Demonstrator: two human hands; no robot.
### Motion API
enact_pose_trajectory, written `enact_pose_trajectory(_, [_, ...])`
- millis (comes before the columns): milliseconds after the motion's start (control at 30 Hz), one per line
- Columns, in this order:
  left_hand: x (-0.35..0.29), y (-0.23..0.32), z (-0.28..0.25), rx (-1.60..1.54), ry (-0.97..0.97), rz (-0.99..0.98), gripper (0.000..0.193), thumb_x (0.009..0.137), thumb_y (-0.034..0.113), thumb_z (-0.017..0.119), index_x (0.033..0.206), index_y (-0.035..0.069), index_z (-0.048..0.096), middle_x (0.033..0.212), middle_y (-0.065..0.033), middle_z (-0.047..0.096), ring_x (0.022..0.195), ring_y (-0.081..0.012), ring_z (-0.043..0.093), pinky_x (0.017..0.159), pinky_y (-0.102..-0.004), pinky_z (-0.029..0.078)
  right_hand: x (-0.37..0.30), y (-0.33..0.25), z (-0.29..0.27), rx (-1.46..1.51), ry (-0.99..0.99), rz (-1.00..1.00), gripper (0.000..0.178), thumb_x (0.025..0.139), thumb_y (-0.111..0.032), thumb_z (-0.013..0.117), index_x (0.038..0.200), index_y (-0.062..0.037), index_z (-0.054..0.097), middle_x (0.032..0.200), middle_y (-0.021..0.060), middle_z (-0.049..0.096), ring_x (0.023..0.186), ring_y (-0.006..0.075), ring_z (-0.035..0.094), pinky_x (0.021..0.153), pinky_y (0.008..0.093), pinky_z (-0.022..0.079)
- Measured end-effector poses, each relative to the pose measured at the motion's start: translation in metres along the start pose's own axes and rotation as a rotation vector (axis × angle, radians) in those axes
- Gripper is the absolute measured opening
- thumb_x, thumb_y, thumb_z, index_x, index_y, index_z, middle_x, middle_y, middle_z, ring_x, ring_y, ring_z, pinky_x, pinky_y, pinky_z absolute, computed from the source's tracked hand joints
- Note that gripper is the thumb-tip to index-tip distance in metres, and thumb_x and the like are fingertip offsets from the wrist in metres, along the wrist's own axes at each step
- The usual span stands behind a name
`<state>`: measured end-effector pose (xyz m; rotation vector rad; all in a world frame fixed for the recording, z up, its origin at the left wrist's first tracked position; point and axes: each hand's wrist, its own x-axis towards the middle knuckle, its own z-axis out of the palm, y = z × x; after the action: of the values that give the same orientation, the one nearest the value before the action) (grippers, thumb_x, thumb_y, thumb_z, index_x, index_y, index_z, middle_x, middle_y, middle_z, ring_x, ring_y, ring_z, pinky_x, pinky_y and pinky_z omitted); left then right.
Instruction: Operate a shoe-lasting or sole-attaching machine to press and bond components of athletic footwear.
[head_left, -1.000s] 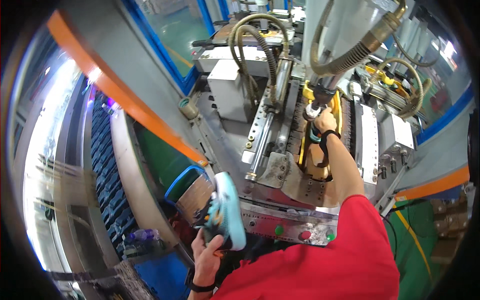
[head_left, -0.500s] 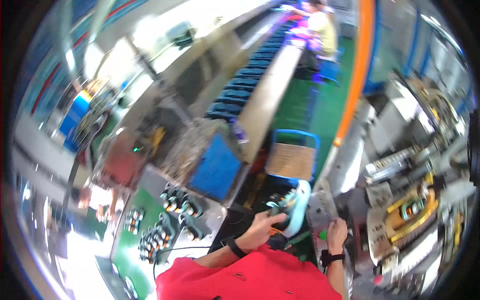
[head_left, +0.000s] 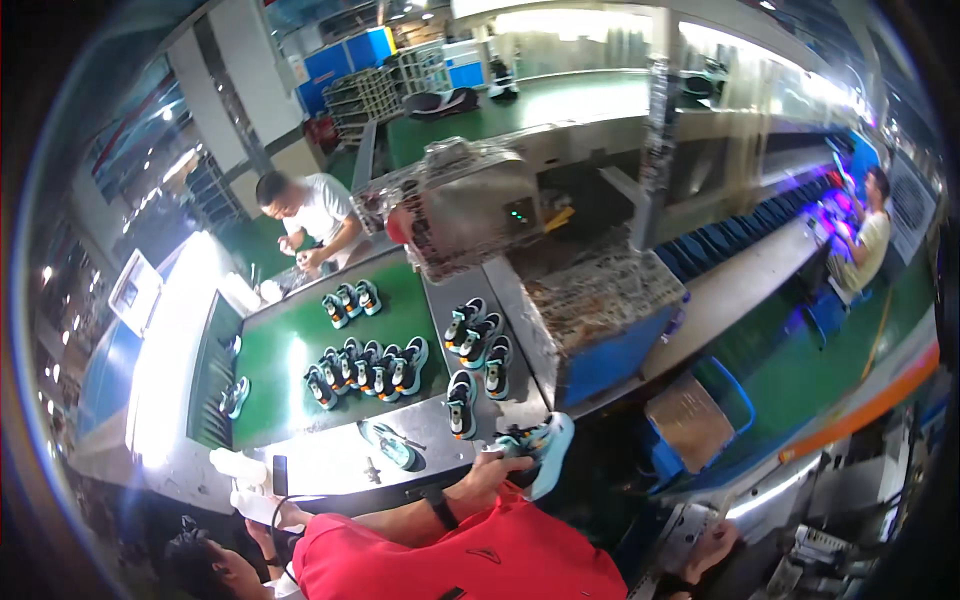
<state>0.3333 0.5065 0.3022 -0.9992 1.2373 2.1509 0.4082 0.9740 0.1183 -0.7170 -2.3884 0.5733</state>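
Note:
My left hand (head_left: 484, 478) is closed on a sneaker (head_left: 548, 452) with a pale blue sole and a dark, teal and orange upper. The shoe is tilted, its sole turned to the right, beyond the edge of the metal tabletop. My right hand (head_left: 712, 549) is low at the right beside a grey machine part (head_left: 688, 528). Its fingers look loosely apart and nothing shows in them, though the hand is dim. Several similar sneakers (head_left: 478, 335) stand on the metal top close to my left hand. Another pale blue shoe (head_left: 388, 446) lies at its front edge.
More sneakers (head_left: 365, 368) stand in rows on a green belt (head_left: 270, 345). One co-worker (head_left: 315, 215) stands behind the belt, another (head_left: 215, 560) is at lower left, and a third (head_left: 868, 245) sits far right. A blue-framed chair (head_left: 690, 420) and an orange rail (head_left: 865, 400) are at right.
My view has swung left, bringing the belt and the co-workers beside it into sight. My left hand still holds the sneaker. My right hand appears farther right and lower, away from the green button.

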Motion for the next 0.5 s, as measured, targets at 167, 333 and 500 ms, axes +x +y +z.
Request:
enact_pose_trajectory(167, [0.038,0.075,-0.071,-0.183,0.119,0.242,0.02,0.087,0.009,0.065,0.099,-0.006,0.061,0.089,-0.0157,0.065,0.073,-0.0299,0.067,0.06,-0.0434,0.059,0.161,-0.274,-0.024,0.408,0.015,-0.44,0.018,0.09,-0.006,0.061,0.107,0.0011,0.06,0.094,0.0107,0.062,0.075,0.0196,0.056,0.071,0.0307,0.047])
enact_pose_trajectory(333, [0.157,0.166,-0.168,-0.277,0.231,0.532,0.017,0.085,0.011,0.067,0.095,-0.003,0.064,0.086,-0.0118,0.067,0.069,-0.0228,0.066,0.057,-0.0367,0.056,0.239,-0.565,-0.007,0.38,-0.049,-1.117,0.031,0.081,0.003,0.062,0.112,-0.0007,0.06,0.107,0.0112,0.066,0.097,0.0239,0.06,0.083,0.0333,0.046])
enact_pose_trajectory(500, [0.288,0.25,-0.285,-0.272,0.532,0.565,0.021,0.078,0.011,0.072,0.09,-0.005,0.065,0.079,-0.0131,0.067,0.06,-0.0234,0.064,0.053,-0.0355,0.052,0.246,-0.821,0.086,0.29,-0.178,-1.528,0.049,0.078,0.0,0.064,0.126,-0.0027,0.055,0.122,0.0171,0.061,0.116,0.0336,0.056,0.101,0.0376,0.041])
